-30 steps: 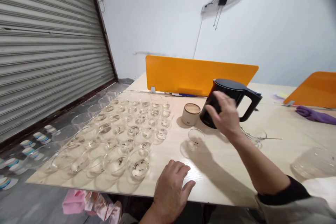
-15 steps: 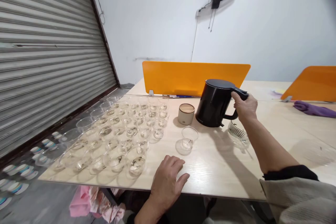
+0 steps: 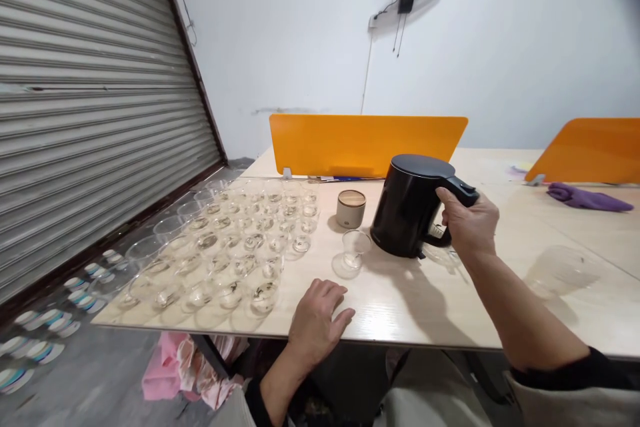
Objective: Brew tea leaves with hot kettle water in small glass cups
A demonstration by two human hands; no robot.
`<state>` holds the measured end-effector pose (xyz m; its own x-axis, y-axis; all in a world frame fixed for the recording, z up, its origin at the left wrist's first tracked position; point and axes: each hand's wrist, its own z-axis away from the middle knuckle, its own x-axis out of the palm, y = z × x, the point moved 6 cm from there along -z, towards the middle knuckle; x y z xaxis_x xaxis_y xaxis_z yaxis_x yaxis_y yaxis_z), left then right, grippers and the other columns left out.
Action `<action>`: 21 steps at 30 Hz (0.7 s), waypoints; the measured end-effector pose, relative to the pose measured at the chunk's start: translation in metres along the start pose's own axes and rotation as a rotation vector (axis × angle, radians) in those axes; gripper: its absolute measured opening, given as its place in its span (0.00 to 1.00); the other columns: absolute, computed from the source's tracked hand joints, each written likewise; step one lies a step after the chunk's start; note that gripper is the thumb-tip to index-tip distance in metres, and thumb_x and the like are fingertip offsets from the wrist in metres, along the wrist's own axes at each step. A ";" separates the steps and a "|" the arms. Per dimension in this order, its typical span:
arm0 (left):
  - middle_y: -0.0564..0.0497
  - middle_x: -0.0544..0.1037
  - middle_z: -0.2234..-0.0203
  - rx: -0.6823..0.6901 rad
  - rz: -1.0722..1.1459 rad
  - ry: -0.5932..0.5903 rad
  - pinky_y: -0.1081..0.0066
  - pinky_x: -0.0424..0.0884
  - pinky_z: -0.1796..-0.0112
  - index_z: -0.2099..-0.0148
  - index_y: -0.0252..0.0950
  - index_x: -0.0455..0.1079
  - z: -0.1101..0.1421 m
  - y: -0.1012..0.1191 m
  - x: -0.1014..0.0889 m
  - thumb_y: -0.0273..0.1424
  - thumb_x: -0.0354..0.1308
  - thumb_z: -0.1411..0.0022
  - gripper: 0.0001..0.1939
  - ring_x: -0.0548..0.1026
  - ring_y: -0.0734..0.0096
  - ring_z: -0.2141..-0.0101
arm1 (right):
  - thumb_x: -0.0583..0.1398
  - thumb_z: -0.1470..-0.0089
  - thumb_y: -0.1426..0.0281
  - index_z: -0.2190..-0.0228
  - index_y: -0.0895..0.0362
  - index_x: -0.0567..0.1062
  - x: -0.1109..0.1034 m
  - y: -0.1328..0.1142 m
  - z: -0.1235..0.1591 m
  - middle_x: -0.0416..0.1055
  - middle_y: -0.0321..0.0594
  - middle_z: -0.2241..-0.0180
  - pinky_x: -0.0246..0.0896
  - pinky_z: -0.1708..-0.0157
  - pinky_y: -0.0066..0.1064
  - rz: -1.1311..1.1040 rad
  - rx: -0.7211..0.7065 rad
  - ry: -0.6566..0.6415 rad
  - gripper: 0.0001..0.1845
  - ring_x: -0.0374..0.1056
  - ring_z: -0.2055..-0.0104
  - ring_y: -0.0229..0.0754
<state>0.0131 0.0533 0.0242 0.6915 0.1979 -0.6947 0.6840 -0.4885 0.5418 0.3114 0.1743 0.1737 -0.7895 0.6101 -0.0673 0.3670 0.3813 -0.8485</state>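
My right hand (image 3: 467, 220) is wrapped round the handle of a black electric kettle (image 3: 407, 207), held nearly upright above the table. Left of the kettle stands a single clear plastic cup (image 3: 353, 250). Behind that cup is a small beige canister (image 3: 351, 210) with a wooden lid. My left hand (image 3: 319, 317) rests at the table's front edge, fingers loosely spread, holding nothing. To its left, many clear cups (image 3: 263, 293) stand in rows with dark bits in their bottoms. A ribbed clear glass vessel (image 3: 440, 250) is mostly hidden behind the kettle and right hand.
An orange divider (image 3: 360, 143) crosses the table behind the canister, with another orange panel (image 3: 590, 150) at right. A purple cloth (image 3: 587, 198) and a clear plastic bag or sleeve (image 3: 565, 270) lie on the right. Several lidded tubs (image 3: 60, 320) stand on the floor at left.
The kettle and my right hand have come slightly nearer to me, now covering more of the ribbed glass vessel. My left hand stays at the table edge. The view has shifted slightly.
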 end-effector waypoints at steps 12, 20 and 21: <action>0.39 0.70 0.37 -0.017 0.595 0.061 0.54 0.77 0.47 0.33 0.40 0.65 -0.016 0.032 0.014 0.41 0.62 0.32 0.28 0.71 0.52 0.40 | 0.72 0.53 0.51 0.78 0.53 0.71 -0.092 -0.061 0.076 0.65 0.31 0.84 0.49 0.84 0.31 0.193 0.033 0.002 0.23 0.56 0.82 0.37; 0.30 0.61 0.31 -0.230 1.215 -0.079 0.46 0.70 0.43 0.28 0.35 0.59 -0.059 0.059 0.084 0.43 0.77 0.49 0.51 0.63 0.34 0.35 | 0.71 0.55 0.46 0.80 0.51 0.71 -0.114 -0.096 0.079 0.67 0.35 0.82 0.52 0.84 0.34 0.369 -0.066 -0.091 0.25 0.59 0.80 0.41; 0.32 0.66 0.34 -0.178 1.264 -0.134 0.46 0.71 0.44 0.30 0.35 0.61 -0.061 0.066 0.087 0.43 0.76 0.48 0.49 0.66 0.35 0.37 | 0.71 0.55 0.46 0.79 0.51 0.71 -0.114 -0.100 0.077 0.67 0.35 0.82 0.52 0.84 0.34 0.391 -0.078 -0.092 0.25 0.58 0.80 0.41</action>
<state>0.1320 0.0900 0.0284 0.8582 -0.4095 0.3095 -0.3986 -0.1517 0.9045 0.3269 0.0133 0.2264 -0.6225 0.6560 -0.4268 0.6816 0.1866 -0.7075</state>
